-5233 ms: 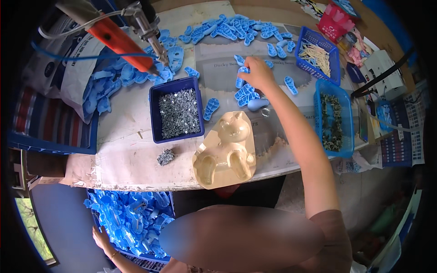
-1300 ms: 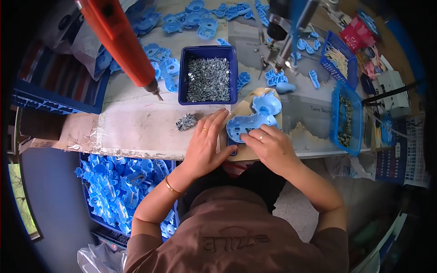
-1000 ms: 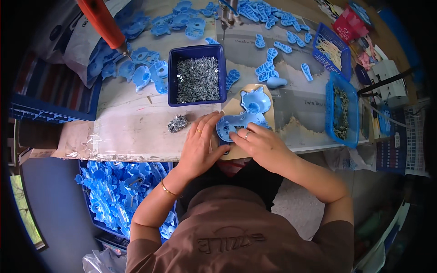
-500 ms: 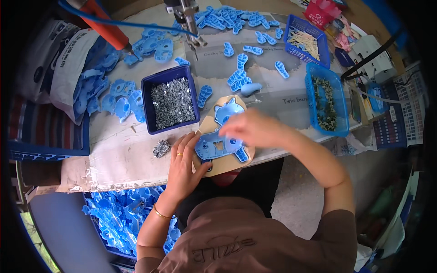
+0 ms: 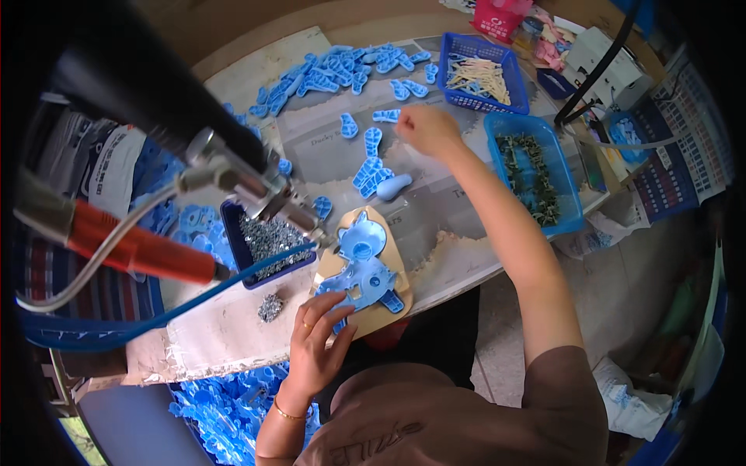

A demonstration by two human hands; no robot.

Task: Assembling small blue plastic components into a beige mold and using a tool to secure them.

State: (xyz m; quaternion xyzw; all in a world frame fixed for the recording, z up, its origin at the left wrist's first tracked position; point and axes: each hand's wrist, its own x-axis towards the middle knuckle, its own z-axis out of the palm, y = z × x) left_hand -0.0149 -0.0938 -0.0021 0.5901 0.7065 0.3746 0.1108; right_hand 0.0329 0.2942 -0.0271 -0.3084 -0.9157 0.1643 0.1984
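Note:
My left hand [image 5: 317, 342], its fingers stretched and apart, rests at the near left edge of a blue plastic animal-shaped shell [image 5: 374, 281]. The shell lies on a tan board [image 5: 396, 313] at the table's front edge. My right hand [image 5: 430, 130] is out over the far part of the table with its fingers curled in. Whatever they grip is hidden. Just left of its fingertips lies a small blue ribbed piece [image 5: 386, 116]. More such pieces [image 5: 369, 177] and a smooth rounded blue piece [image 5: 394, 186] lie between my hands.
A dark metal-tipped tool [image 5: 272, 194] and an orange-handled tool [image 5: 148, 242] hang at left, partly covering a dark blue bin of small metal parts [image 5: 272, 242]. Behind stands a blue basket of pale sticks [image 5: 483, 102]. A light blue tray of screws [image 5: 571, 203] is at right.
My right hand has left the shell and reached away to the far pieces. My left hand has slid along the shell's near edge. The view has shifted, and the hanging tools look larger.

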